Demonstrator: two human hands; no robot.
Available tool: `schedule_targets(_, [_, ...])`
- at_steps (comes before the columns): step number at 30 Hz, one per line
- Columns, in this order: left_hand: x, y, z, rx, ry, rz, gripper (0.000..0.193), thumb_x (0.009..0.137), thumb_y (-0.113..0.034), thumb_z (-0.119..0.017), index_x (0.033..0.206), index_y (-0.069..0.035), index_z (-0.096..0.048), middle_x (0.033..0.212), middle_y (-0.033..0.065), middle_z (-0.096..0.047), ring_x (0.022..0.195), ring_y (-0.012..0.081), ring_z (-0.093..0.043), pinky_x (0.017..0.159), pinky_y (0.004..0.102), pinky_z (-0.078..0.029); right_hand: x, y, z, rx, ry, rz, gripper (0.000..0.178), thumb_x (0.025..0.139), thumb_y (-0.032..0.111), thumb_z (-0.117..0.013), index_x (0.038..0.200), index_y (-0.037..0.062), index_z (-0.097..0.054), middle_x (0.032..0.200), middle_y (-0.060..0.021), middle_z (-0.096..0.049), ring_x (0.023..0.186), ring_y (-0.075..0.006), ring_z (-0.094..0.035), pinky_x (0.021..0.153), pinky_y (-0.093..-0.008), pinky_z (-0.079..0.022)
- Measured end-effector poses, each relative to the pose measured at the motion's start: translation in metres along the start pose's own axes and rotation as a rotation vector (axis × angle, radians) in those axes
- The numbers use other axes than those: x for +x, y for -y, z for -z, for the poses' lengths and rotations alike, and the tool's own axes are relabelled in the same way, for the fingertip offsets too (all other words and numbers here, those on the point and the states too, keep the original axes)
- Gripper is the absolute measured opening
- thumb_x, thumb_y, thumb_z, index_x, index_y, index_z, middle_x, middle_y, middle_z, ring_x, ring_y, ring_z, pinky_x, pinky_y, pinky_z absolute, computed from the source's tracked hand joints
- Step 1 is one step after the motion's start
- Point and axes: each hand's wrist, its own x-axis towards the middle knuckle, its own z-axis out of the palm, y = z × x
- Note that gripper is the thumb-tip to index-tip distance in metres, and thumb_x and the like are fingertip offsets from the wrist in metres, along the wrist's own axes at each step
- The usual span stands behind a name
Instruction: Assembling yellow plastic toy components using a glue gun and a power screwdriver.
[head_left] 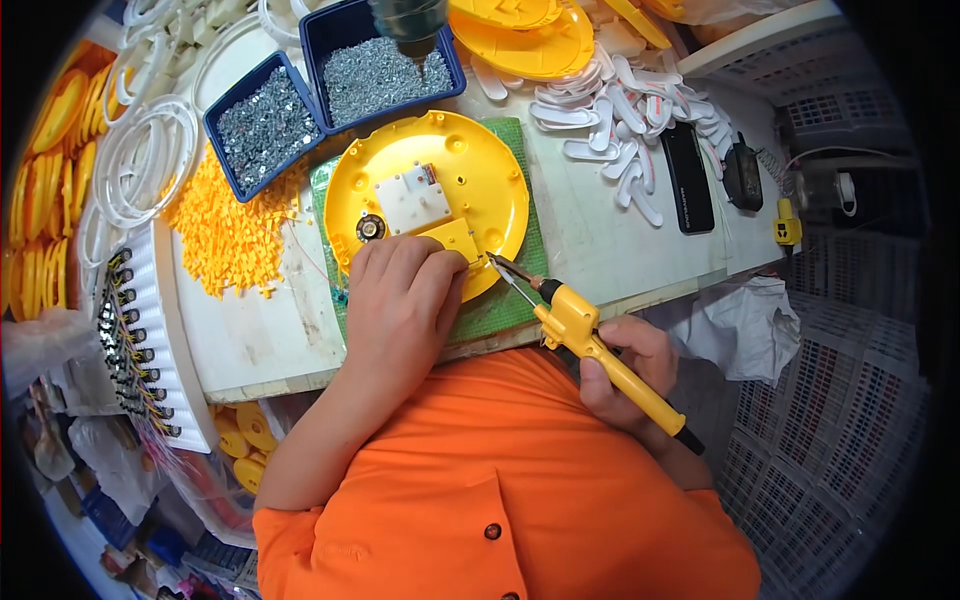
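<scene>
A round yellow plastic shell [505, 185] lies on a green mat [515, 140] in front of me. Inside it are a white gearbox-like block [412, 198], a small round black part [371, 227] and a yellow rectangular piece [455, 238]. My left hand [400, 290] has its fingers curled over this rectangular piece and holds it down; the fingertips are partly hidden. In my right hand [630, 365] is a yellow soldering gun [585, 330], gripped by its handle. Its metal tip meets the right end of the rectangular piece; whether they touch, I cannot tell.
Blue bins [265, 125] of small screws stand at the back, beside a heap of small yellow parts [235, 235]. White plastic pieces [625, 120] and a black phone [687, 180] lie at right. At left are a white rack of wired parts [165, 330] and white tubing coils [145, 165].
</scene>
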Motion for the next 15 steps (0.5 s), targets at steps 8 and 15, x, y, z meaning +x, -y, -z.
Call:
schedule_targets(8, [-0.002, -0.002, -0.004, 0.032, -0.011, 0.042, 0.020, 0.080, -0.007, -0.078, 0.095, -0.011, -0.065, 0.093, 0.0039, -0.063, 0.092, 0.0255, -0.061, 0.087, 0.0402, -0.040, 0.004, -0.002, 0.001, 0.069, 0.034, 0.053, 0.041, 0.083, 0.012, -0.072, 0.116, -0.0018, -0.053, 0.084, -0.0139, -0.064, 0.065, -0.0198, -0.059, 0.061, -0.0315, -0.051])
schedule_targets(15, [-0.003, -0.001, -0.004, 0.038, -0.005, 0.061, 0.019, 0.080, -0.008, -0.079, 0.094, -0.011, -0.066, 0.093, 0.0032, -0.064, 0.093, 0.0246, -0.062, 0.085, 0.0396, -0.040, 0.011, 0.002, -0.001, -0.005, 0.020, 0.076, 0.045, 0.082, 0.015, -0.073, 0.119, -0.0039, -0.056, 0.083, -0.0144, -0.065, 0.064, -0.0212, -0.061, 0.061, -0.0325, -0.053])
